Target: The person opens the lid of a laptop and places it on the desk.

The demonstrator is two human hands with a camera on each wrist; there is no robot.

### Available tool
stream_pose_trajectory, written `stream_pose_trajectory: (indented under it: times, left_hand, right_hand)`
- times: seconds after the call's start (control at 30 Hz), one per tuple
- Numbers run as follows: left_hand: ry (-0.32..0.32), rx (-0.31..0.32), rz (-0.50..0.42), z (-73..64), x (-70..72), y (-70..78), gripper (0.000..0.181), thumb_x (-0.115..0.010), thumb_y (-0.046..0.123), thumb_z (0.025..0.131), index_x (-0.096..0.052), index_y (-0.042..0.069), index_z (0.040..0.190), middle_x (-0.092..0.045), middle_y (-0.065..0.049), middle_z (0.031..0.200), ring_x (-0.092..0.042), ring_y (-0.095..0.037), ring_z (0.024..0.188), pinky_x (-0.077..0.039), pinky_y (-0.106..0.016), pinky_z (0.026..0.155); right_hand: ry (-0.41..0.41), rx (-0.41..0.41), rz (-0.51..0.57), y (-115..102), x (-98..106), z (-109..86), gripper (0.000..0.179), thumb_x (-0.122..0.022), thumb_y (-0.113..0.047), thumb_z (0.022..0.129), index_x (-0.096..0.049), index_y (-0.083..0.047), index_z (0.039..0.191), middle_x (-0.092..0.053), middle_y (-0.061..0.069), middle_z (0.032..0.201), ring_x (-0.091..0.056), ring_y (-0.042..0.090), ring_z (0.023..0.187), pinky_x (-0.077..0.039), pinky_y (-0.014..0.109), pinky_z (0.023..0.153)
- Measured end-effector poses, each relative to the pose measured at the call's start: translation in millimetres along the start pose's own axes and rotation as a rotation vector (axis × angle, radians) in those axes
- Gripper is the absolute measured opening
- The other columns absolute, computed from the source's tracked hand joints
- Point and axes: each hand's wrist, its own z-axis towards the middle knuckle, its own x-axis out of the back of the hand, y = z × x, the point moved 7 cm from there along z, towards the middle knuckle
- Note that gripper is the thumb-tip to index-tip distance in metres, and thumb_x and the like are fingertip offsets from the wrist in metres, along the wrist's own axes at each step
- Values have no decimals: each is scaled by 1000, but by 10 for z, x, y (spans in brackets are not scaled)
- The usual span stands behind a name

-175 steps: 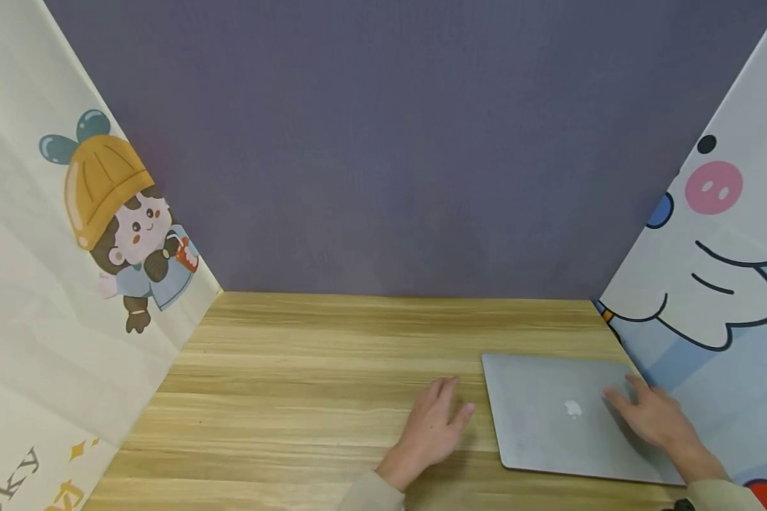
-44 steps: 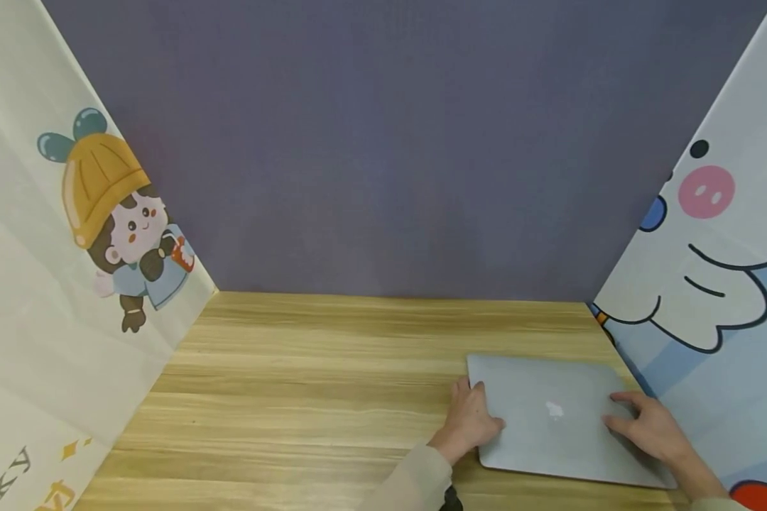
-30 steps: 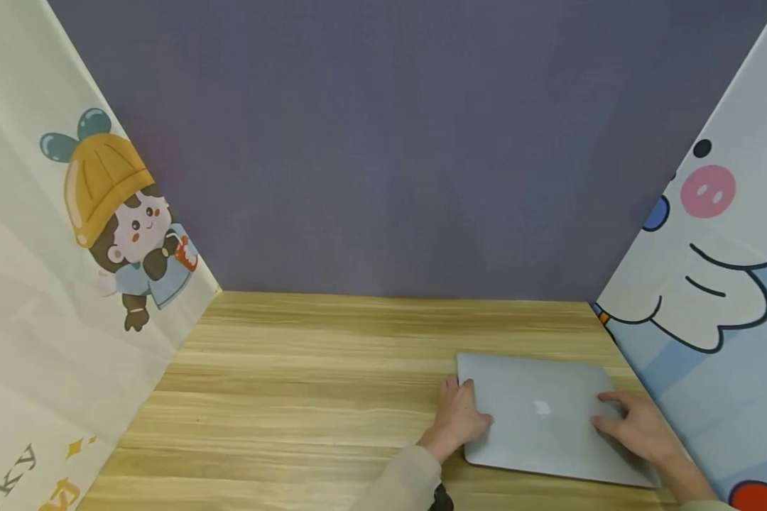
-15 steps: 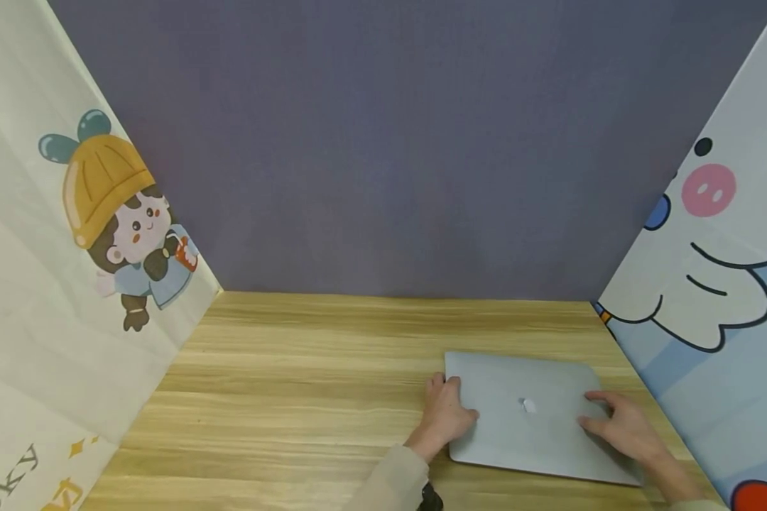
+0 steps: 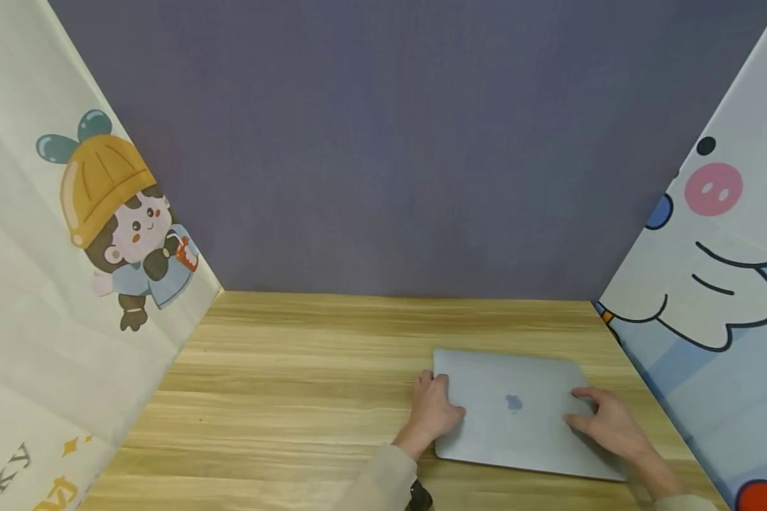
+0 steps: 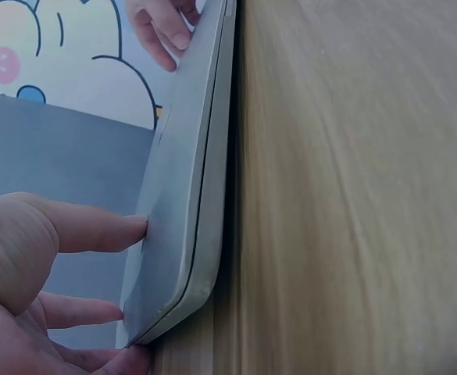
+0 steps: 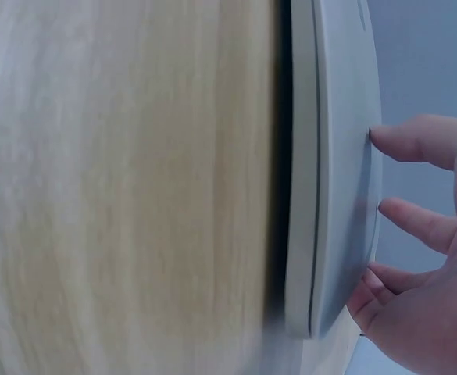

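On right half of table (image 5: 281, 404): closed laptop (image 5: 518, 443), lying flat; has slid left since earlier frames, wider strip of table now showing between it and right panel (image 5: 735, 234). Left hand (image 5: 431, 410) grips left edge, right hand (image 5: 612, 427) right edge. Likely two-handed sideways shift, mid-move. Table wood-grained, back panel (image 5: 396, 149) plain grey-blue, left panel (image 5: 45, 305) carries cartoon figure (image 5: 134, 220), right panel too.
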Motion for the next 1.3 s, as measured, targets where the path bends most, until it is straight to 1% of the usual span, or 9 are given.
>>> stream_pose_trajectory:
  times: [0.17,0.33,0.63,0.93,1.17,1.3]
  left_hand:
    - [4,0,10,5,53,-57,59,-87,14,71,-66,-7,121,-56,-19,120,-48,-33,111,-49,-41,92]
    - [8,6,-9,1,132,-129,61,-87,12,68,-65,-9,121,-55,-22,121,-48,-36,112,-49,-44,94]
    - [6,24,-28,-21,234,-241,64,-87,12,68,-64,-9,124,-55,-24,124,-48,-38,116,-48,-48,98]
    - [24,27,-41,-49,343,-342,64,-85,9,66,-64,-10,123,-55,-25,125,-48,-40,116,-47,-51,98]
    - [19,52,-50,-65,432,-436,65,-86,9,69,-63,-11,126,-55,-25,127,-48,-39,117,-47,-51,98]
    - [29,66,-62,-79,503,-493,64,-86,8,69,-63,-11,126,-54,-24,127,-47,-39,117,-48,-50,97]
  right_hand:
    - [22,23,16,-82,-40,-20,64,-84,-30,81,-62,12,124,-58,39,123,-58,52,108,-50,62,88]
    - [36,46,26,-178,-82,-23,61,-85,-27,79,-64,11,122,-61,36,121,-59,50,107,-51,61,87]
    - [51,49,36,-300,-167,-11,60,-84,-23,78,-63,12,122,-60,37,120,-55,53,111,-48,64,89]
    - [4,16,54,-455,-232,-14,65,-84,-27,80,-60,12,126,-55,40,127,-52,55,116,-47,65,92]
    - [-1,8,60,-569,-298,-19,65,-84,-27,80,-60,10,127,-53,40,128,-50,55,117,-46,65,93]
    - [4,18,67,-645,-336,-11,64,-84,-27,79,-61,10,126,-53,40,128,-48,56,119,-45,66,94]
